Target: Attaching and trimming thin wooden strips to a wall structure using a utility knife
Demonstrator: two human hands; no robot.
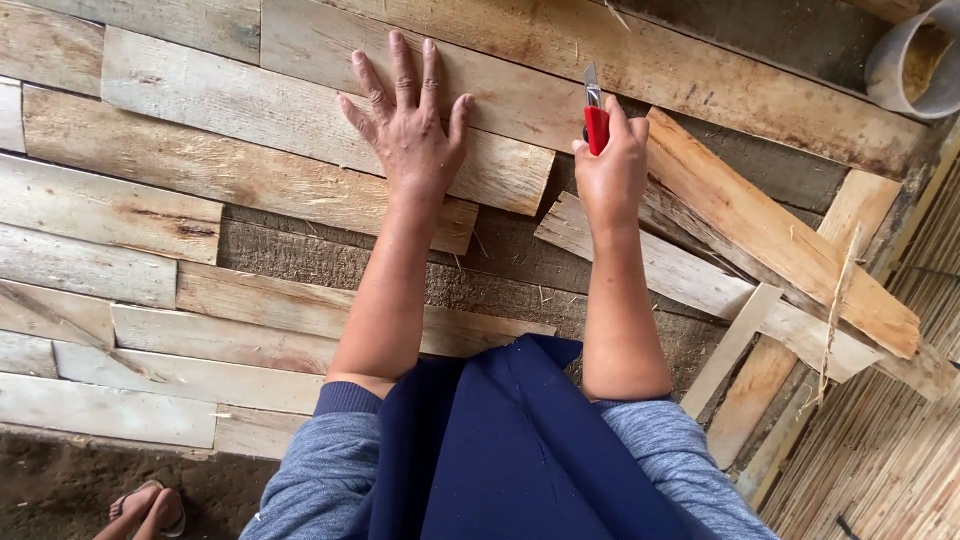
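The weathered planks [250, 170] cover the worktop, with looser boards [760, 230] piled toward 3 o'clock. To cut cleanly, I judge the plank should stay pinned flat and the blade kept clear of the bracing fingers. The left hand [410, 130] lies spread wide and flat on a plank at 12 o'clock; the right hand [612, 170] is closed round a red-handled utility knife [595, 115], blade pointing up at 1 o'clock.

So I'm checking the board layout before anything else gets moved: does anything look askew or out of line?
Yes. Beside the right hand, which holds a red-handled knife, several loose planks lie diagonally and overlap one another, while the boards under the flat left hand run in level rows.
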